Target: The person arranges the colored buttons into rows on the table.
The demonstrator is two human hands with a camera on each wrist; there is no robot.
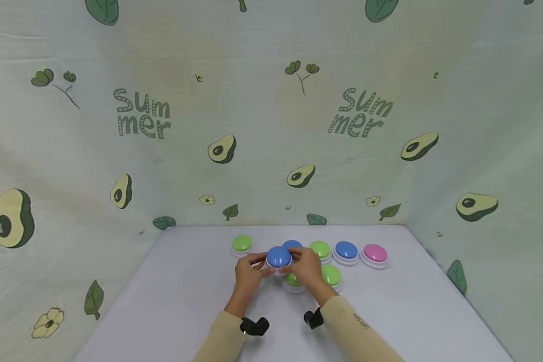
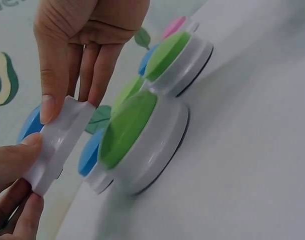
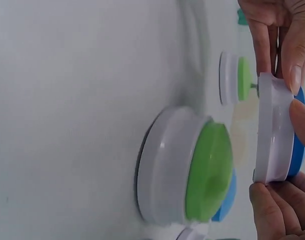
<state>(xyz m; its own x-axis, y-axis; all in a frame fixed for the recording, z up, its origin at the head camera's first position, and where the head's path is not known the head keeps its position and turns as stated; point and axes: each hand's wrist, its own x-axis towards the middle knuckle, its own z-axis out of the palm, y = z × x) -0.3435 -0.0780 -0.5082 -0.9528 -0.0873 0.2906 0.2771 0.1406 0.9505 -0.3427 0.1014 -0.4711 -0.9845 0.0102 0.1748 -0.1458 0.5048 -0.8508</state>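
Note:
A round push button with a blue dome (image 1: 278, 256) and a white base is held up between both hands, over the white table (image 1: 185, 311). My left hand (image 1: 248, 274) grips its left side with thumb and fingers. On the opposite side my right hand (image 1: 306, 267) pinches the base rim. From the left wrist, the white base (image 2: 62, 142) shows edge-on, tilted, with both thumbs near the blue top. Just below and behind the hands, a green button (image 1: 294, 281) sits on the table, partly covered by the right hand. Another green button (image 1: 331, 275) stands right beside that hand.
Behind the hands stand a green button (image 1: 242, 243), a partly hidden blue button (image 1: 292, 244) and another green one (image 1: 320, 249). Further right are a blue button (image 1: 346, 250) and a pink button (image 1: 375, 253). A printed cloth (image 1: 262, 100) hangs behind the table.

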